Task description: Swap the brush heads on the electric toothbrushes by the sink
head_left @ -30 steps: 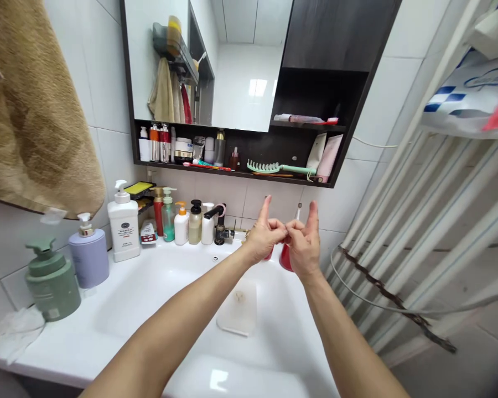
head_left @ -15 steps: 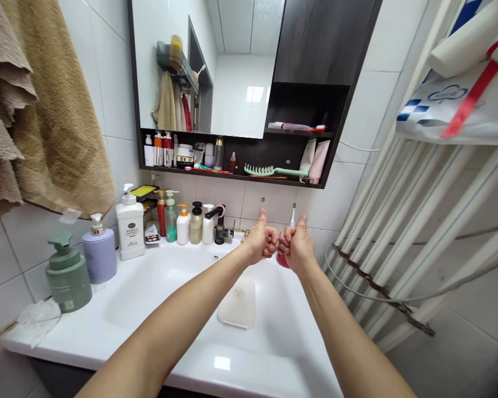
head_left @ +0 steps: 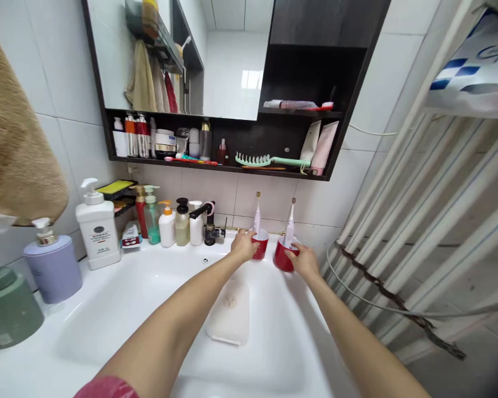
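Touching left red cup (head_left: 261,246) with left hand (head_left: 243,247), right red cup (head_left: 282,258) with right hand (head_left: 306,261), fingers part-curled at sides; whether gripped, cannot tell. Both cups on back rim of white sink (head_left: 178,252), slim electric toothbrushes (head_left: 289,228) standing inside. Risk: uneven push on smooth glossy rim could tip cup, spill top-heavy brush into curved basin (head_left: 276,342).

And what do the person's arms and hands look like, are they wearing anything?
The left hand and right hand have no gloves, and I see no watch or bracelet. Both forearms are bare. A bit of pinkish-red sleeve shows on the left arm at the picture's bottom edge; no sleeve shows on the right.
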`<action>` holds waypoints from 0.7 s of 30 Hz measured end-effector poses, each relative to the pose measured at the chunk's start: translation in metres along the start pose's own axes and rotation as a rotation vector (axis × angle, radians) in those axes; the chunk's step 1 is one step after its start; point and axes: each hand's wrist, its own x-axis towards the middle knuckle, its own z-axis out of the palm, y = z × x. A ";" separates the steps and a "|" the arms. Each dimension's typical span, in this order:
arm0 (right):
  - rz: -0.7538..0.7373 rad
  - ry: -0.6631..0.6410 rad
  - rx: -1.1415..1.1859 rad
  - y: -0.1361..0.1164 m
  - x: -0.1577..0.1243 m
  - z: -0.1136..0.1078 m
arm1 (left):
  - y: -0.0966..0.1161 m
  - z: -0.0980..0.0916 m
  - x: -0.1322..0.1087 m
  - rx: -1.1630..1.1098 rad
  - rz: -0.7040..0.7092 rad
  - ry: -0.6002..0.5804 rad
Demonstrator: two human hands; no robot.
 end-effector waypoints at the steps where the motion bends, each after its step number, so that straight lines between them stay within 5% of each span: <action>1: -0.001 -0.010 -0.014 0.003 0.004 0.005 | -0.004 0.007 0.008 0.030 0.000 0.003; 8: -0.005 0.005 -0.041 0.005 0.025 0.030 | -0.012 0.045 0.038 0.169 0.011 0.017; 13: -0.011 0.002 -0.016 0.003 0.026 0.030 | -0.005 0.050 0.036 0.196 0.000 0.044; 18: -0.124 0.143 0.164 0.002 -0.013 0.033 | -0.038 0.034 -0.001 0.183 -0.059 0.037; 21: -0.232 0.040 0.262 -0.001 -0.050 0.045 | -0.078 0.027 -0.041 0.201 -0.220 -0.038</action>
